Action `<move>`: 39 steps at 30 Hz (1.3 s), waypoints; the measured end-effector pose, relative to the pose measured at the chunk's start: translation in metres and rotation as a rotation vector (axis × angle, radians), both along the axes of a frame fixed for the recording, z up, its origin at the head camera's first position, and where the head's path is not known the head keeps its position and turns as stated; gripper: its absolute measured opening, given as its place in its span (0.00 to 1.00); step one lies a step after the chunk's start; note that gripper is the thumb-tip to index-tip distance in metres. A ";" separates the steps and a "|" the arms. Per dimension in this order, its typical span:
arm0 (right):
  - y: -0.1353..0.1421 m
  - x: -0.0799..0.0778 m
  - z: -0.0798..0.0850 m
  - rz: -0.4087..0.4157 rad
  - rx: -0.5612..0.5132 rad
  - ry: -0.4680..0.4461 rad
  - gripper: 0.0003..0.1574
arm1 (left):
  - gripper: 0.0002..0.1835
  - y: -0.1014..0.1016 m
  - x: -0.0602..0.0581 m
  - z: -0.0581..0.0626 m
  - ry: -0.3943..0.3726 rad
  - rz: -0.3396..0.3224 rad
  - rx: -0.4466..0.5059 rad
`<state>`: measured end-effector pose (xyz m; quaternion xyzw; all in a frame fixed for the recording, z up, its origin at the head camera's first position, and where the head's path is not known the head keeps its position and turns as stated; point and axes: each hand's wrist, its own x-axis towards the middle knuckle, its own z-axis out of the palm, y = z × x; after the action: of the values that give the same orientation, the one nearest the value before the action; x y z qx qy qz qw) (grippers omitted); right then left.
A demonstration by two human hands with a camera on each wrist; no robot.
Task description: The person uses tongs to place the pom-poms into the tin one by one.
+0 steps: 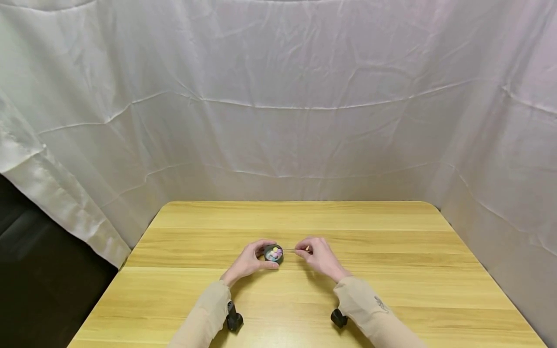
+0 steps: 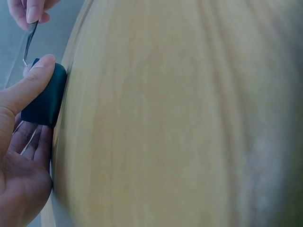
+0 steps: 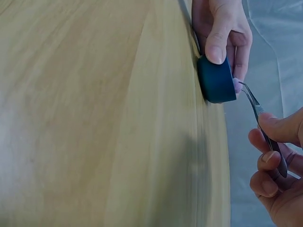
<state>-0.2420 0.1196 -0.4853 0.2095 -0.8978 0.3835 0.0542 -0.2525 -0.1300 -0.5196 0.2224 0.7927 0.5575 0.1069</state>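
Note:
A small dark green round cup (image 3: 215, 82) stands on the table, with yellow, pink, purple and blue pieces (image 1: 274, 253) inside it. My left hand (image 1: 250, 262) holds the cup from the left, thumb on the near side and fingers round the far side. Between thumb and fingers, my right hand (image 1: 323, 259) pinches metal tweezers (image 3: 258, 109) with bent tips. Those tips are at a pale purple piece (image 3: 237, 85) that stands out above the cup's rim. In the left wrist view, the cup's dark side partly hides its contents.
The wooden table (image 1: 391, 232) extends around both hands. Pale curtains (image 1: 296, 135) hang behind it and along the sides. Black wrist devices (image 1: 234, 320) sit by both beige sleeves (image 1: 365, 307). A dark area (image 1: 48, 270) lies beyond the table's left edge.

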 end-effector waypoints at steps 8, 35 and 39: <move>0.010 0.002 0.003 0.009 -0.016 -0.030 0.05 | 0.34 0.000 -0.001 0.001 0.006 0.005 -0.006; 0.034 -0.003 0.004 0.060 0.099 -0.050 0.04 | 0.35 -0.001 0.000 0.001 0.017 -0.003 -0.019; 0.032 -0.002 0.003 0.044 0.109 -0.078 0.04 | 0.35 -0.001 0.000 0.001 0.015 -0.003 -0.016</move>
<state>-0.2445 0.1520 -0.4824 0.2165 -0.9140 0.3431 -0.0008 -0.2528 -0.1310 -0.5182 0.2271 0.7976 0.5491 0.1035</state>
